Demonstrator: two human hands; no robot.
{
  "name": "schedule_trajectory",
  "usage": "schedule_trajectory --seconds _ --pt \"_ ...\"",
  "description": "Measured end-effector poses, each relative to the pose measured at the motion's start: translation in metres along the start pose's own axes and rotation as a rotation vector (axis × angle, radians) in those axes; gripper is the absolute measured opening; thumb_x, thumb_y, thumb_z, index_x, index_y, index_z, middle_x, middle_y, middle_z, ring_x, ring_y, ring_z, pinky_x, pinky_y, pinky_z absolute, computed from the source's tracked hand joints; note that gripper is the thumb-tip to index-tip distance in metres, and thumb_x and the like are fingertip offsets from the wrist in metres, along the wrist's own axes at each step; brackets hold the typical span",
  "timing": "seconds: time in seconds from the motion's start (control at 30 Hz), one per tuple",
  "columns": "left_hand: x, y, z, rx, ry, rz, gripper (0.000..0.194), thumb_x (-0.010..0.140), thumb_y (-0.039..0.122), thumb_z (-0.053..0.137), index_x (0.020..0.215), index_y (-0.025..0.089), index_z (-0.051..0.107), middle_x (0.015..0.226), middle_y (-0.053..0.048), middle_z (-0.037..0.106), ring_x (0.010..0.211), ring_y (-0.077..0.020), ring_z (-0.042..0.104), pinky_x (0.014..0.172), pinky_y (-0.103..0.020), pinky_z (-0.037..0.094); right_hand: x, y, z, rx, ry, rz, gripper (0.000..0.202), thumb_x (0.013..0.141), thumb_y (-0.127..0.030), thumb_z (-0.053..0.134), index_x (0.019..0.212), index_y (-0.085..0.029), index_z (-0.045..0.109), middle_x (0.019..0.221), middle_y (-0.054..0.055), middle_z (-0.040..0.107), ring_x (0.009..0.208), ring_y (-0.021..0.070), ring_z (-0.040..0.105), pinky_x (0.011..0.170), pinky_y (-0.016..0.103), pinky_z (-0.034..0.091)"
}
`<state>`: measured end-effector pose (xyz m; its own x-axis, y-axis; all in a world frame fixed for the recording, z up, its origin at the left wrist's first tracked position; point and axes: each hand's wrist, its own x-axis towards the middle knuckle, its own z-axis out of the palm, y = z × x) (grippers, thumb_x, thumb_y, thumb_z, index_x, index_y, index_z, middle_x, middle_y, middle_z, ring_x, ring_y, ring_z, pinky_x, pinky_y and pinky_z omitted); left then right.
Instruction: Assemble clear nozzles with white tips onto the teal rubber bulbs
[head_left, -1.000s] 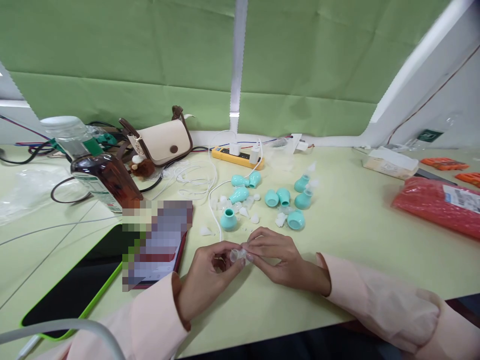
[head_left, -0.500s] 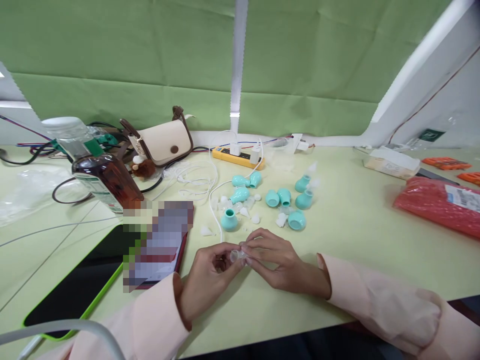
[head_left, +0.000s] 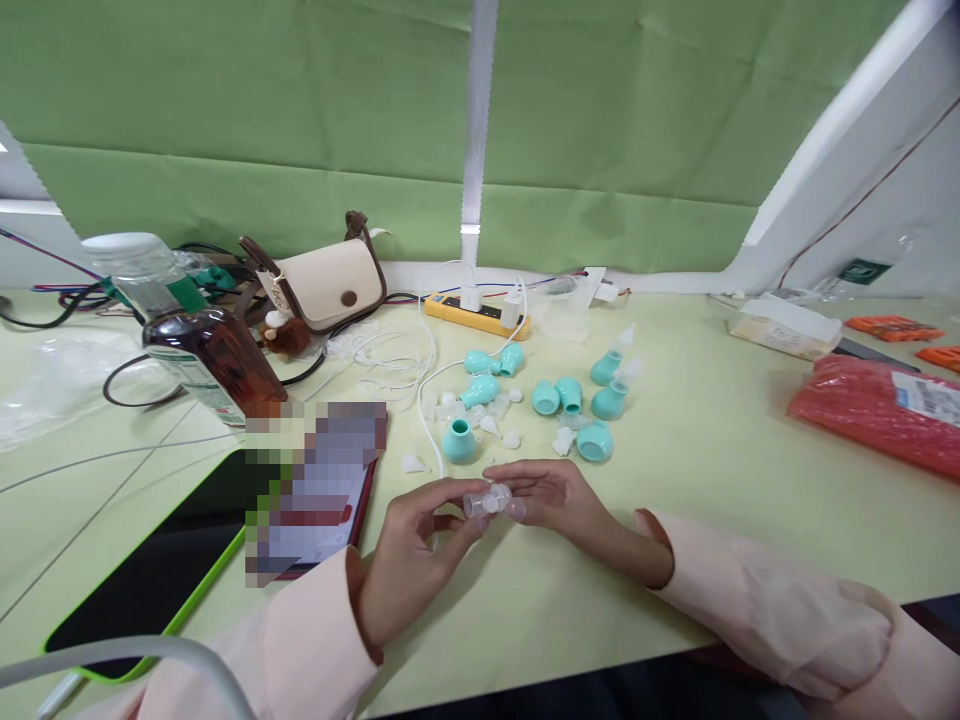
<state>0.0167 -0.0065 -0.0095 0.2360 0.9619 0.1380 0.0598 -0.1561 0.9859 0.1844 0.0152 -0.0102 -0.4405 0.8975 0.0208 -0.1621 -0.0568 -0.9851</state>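
My left hand (head_left: 427, 535) pinches a small clear plastic tube fitting (head_left: 475, 503) between thumb and fingers, over the near part of the table. A round whitish part shows on the fitting's side. My right hand (head_left: 559, 505) is beside the fitting's right end, fingers stretched out and apart from the thumb; whether a fingertip still touches it I cannot tell. Beyond the hands are several teal squeeze bulbs (head_left: 459, 441), some lying on their sides. Two bulbs at the right, one of them this bulb (head_left: 607, 400), carry translucent tips. Small white cone tips (head_left: 412, 463) and clear pieces lie among them.
At the left lie a green-edged phone (head_left: 157, 560) and a red-edged phone (head_left: 364, 500), with a dark bottle (head_left: 210, 360) behind. A handbag (head_left: 330, 285), a yellow power strip (head_left: 472, 316) and white cables stand farther back. A red plastic package (head_left: 855, 405) is at the right.
My right hand has loosened from its pinch and spread its fingers, shifting slightly right. More of the clear fitting shows now, while my left hand keeps hold of it.
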Motion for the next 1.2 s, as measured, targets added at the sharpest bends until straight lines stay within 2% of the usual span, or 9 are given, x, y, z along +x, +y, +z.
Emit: schedule_trajectory --seconds 0.13,0.23,0.4,0.47,0.7,0.87,0.97,1.07,1.2 --pt "-0.001 0.003 0.0 0.055 -0.03 0.02 0.019 0.071 0.021 0.061 0.09 0.016 0.063 0.09 -0.006 0.066 0.078 -0.0181 0.06 0.064 -0.026 0.051 0.002 0.002 0.0 0.006 -0.025 0.075 0.023 0.058 -0.025 0.071 0.078 -0.013 0.067 0.062 0.002 0.065 0.058 0.0115 0.06 0.059 0.024 0.048" --pt "-0.001 0.005 -0.001 0.123 -0.104 0.06 0.017 0.075 0.02 0.057 0.09 0.017 0.063 0.084 -0.005 0.067 0.075 -0.017 0.06 0.062 -0.025 0.049 0.002 0.0 -0.002 -0.024 -0.061 0.127 0.021 0.057 -0.025 0.072 0.072 -0.011 0.067 0.058 0.001 0.063 0.05 0.0083 0.055 0.05 0.02 0.044" --pt "-0.002 0.001 -0.003 0.3 -0.107 0.286 0.02 0.075 0.016 0.057 0.094 0.014 0.063 0.076 -0.005 0.066 0.067 -0.0141 0.058 0.061 -0.024 0.046 0.001 -0.009 -0.002 0.014 -0.138 0.253 0.025 0.061 -0.029 0.069 0.077 -0.01 0.068 0.065 0.003 0.063 0.057 0.0104 0.057 0.059 0.024 0.047" --pt "-0.002 0.0 -0.003 0.331 -0.102 0.327 0.02 0.075 0.015 0.057 0.094 0.013 0.063 0.075 -0.005 0.066 0.066 -0.0138 0.058 0.06 -0.023 0.046 0.001 -0.01 -0.001 0.01 -0.136 0.272 0.026 0.062 -0.03 0.068 0.078 -0.009 0.068 0.065 0.004 0.063 0.058 0.0108 0.057 0.06 0.026 0.048" --pt "-0.005 0.003 -0.002 0.359 -0.117 0.318 0.021 0.077 0.014 0.054 0.097 0.015 0.06 0.073 -0.005 0.063 0.065 -0.0146 0.056 0.06 -0.024 0.045 -0.001 -0.001 -0.001 0.027 -0.113 0.222 0.023 0.061 -0.029 0.069 0.073 -0.01 0.065 0.061 0.003 0.063 0.047 0.009 0.056 0.048 0.023 0.049" --pt "-0.008 0.004 -0.002 0.412 -0.168 0.391 0.024 0.079 0.012 0.048 0.099 0.015 0.06 0.068 -0.006 0.059 0.063 -0.0149 0.054 0.056 -0.024 0.043 -0.002 -0.003 0.001 0.055 -0.159 0.192 0.018 0.063 -0.026 0.067 0.073 -0.01 0.065 0.066 0.004 0.065 0.053 0.0086 0.059 0.052 0.02 0.051" --pt "-0.008 0.004 -0.002 0.428 -0.157 0.405 0.023 0.079 0.012 0.048 0.098 0.016 0.06 0.069 -0.006 0.059 0.063 -0.0151 0.054 0.056 -0.024 0.043 -0.003 -0.004 0.003 0.071 -0.14 0.186 0.016 0.063 -0.023 0.068 0.071 -0.01 0.065 0.063 0.003 0.065 0.052 0.0077 0.059 0.051 0.018 0.051" --pt "-0.008 0.003 -0.001 0.383 -0.112 0.342 0.02 0.077 0.014 0.052 0.096 0.016 0.059 0.073 -0.005 0.063 0.064 -0.0144 0.056 0.06 -0.024 0.045 -0.002 -0.004 0.003 0.088 -0.088 0.153 0.017 0.063 -0.024 0.068 0.07 -0.009 0.065 0.059 0.002 0.064 0.05 0.0072 0.058 0.05 0.018 0.051" --pt "-0.006 0.005 0.001 0.301 -0.011 0.221 0.015 0.074 0.016 0.055 0.089 0.015 0.058 0.081 -0.005 0.065 0.068 -0.0145 0.058 0.061 -0.023 0.048 0.0 -0.005 0.002 0.109 -0.065 0.101 0.023 0.061 -0.025 0.069 0.079 -0.01 0.064 0.065 0.002 0.064 0.052 0.0097 0.06 0.052 0.023 0.053"
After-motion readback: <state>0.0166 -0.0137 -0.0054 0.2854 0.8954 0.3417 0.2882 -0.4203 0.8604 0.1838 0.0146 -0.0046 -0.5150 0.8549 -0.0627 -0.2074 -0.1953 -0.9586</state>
